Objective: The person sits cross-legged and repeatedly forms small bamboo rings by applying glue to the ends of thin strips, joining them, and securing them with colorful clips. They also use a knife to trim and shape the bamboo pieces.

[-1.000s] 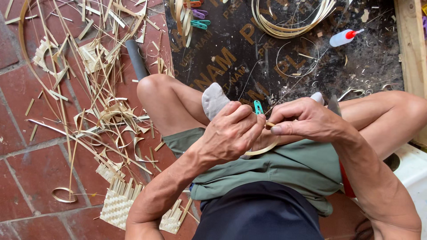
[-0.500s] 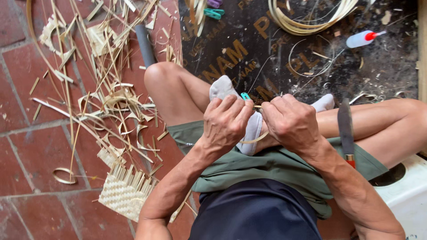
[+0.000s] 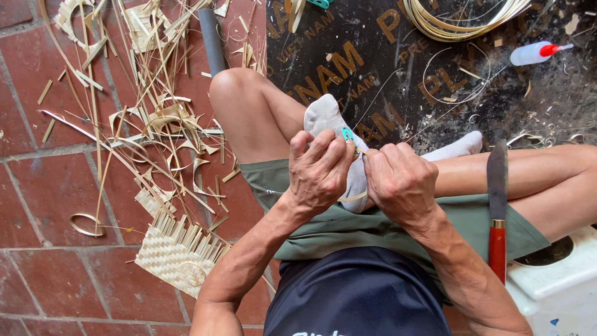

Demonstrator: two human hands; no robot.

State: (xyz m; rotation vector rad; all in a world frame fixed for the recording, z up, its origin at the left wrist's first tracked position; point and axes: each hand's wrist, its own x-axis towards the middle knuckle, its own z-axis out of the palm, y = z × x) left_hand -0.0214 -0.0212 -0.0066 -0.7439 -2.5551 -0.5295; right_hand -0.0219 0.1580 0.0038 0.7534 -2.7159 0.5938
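On the brick floor (image 3: pixel 56 186) lay a woven mat (image 3: pixel 177 252) and split strips (image 3: pixel 155 118). Over our lap, left hand (image 3: pixel 320 174) and right hand (image 3: pixel 404 183) had fingers clamped on a thin bamboo strip (image 3: pixel 356 198). Best keep tension even, we judged; the knife (image 3: pixel 497 205) rested on our thigh.

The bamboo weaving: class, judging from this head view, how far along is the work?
Done: one woven panel lies on the brick floor among offcuts. In hand: left hand and right hand pinch a thin strip beside a small teal clip. Left: a coil of strips lies unused.
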